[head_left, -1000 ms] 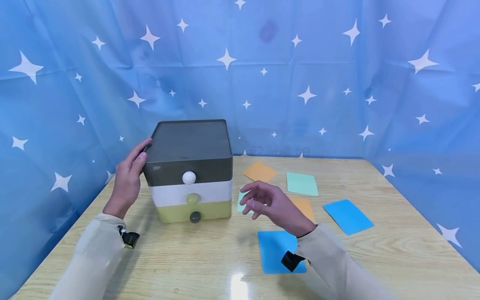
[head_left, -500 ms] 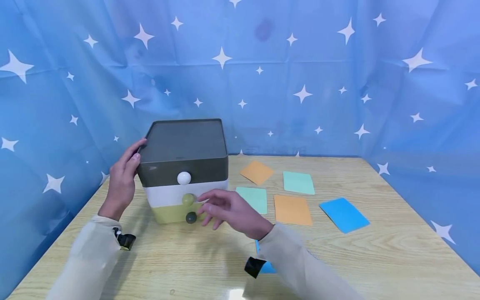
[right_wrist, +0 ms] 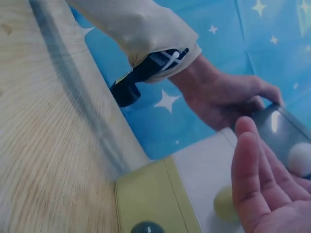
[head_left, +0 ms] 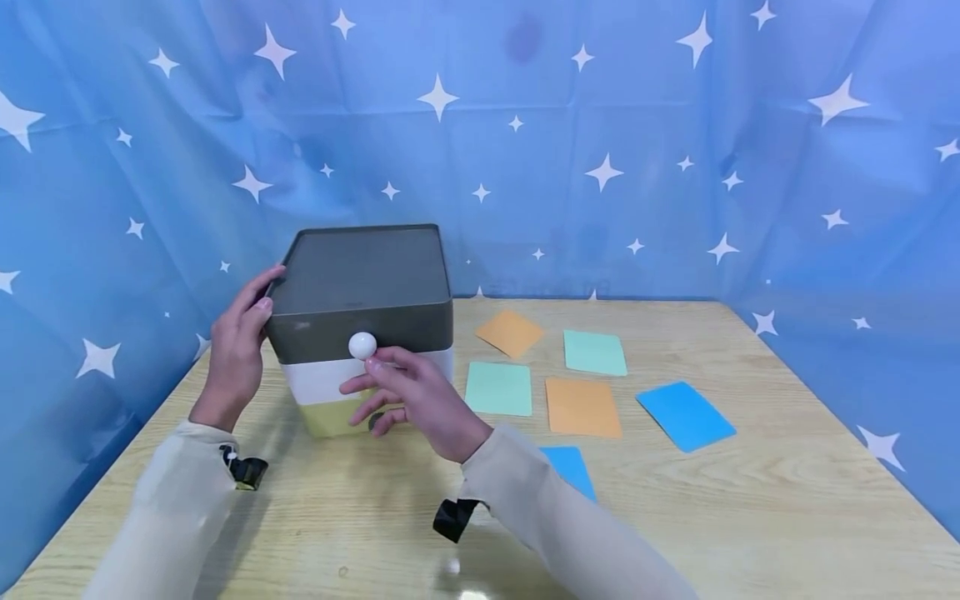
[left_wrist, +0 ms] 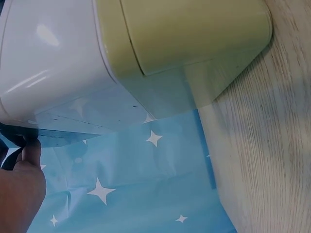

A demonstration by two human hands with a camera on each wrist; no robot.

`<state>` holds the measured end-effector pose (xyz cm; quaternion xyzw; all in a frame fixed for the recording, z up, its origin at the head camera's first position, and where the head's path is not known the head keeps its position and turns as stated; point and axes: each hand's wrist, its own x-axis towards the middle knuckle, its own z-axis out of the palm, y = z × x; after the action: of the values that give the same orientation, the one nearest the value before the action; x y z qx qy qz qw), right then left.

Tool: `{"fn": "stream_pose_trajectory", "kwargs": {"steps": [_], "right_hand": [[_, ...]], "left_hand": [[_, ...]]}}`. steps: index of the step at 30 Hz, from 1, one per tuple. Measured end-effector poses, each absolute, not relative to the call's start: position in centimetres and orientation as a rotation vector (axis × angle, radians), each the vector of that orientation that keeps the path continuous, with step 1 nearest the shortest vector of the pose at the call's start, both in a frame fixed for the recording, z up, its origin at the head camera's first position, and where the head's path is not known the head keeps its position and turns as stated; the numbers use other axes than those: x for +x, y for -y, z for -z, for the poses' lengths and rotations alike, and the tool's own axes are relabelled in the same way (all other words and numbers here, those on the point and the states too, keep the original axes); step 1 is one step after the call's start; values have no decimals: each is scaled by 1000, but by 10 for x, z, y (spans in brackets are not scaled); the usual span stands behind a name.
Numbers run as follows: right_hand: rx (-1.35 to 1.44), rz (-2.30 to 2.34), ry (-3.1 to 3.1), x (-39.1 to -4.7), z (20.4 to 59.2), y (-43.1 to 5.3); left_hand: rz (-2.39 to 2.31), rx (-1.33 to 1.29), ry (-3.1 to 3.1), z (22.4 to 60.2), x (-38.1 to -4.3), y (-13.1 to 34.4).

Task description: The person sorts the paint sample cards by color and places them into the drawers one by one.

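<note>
We've got our left hand (head_left: 238,342), fingers extended, against the grey, white and olive plastic drawer box (head_left: 360,267) on the pale wood-grain table (head_left: 757,517), probably steadying it; at its round white knob (head_left: 362,344), our right hand (head_left: 423,400) hangs loosely spread, gripping nothing, contact unclear.

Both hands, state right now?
Left hand: open, against the left side of the drawer box.
Right hand: open, by the white knob, no grip visible.
</note>
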<state>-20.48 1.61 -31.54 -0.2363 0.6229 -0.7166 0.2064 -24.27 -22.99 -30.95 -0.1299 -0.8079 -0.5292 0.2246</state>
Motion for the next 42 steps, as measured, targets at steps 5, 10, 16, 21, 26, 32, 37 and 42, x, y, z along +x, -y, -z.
{"fn": "stream_pose_trajectory", "kwargs": {"steps": [5,10,16,21,26,32,37,42], "right_hand": [[-585,2059,-1741,-203,314,-5],[-523,2120,-1777,-202,315,4],[-380,2210,-1846,-205,311,12],[-310,2231,-1953,-207,313,17],[-308,2241,-2015,-206,317,21],[-321,2297,-1985,-203,320,21],[-319,2286,-1961,-192,320,20],[-336,2278,-1925,-177,320,17]], "left_hand": [[1469,-366,2216,309,-243,231],[1465,-371,2212,309,-243,231],[1462,-364,2225,309,-242,231],[1481,-387,2219,308,-243,230],[1530,-416,2212,307,-242,231],[1570,-451,2216,307,-242,232],[1541,-449,2245,307,-242,236],[1610,-495,2293,304,-240,245]]}}
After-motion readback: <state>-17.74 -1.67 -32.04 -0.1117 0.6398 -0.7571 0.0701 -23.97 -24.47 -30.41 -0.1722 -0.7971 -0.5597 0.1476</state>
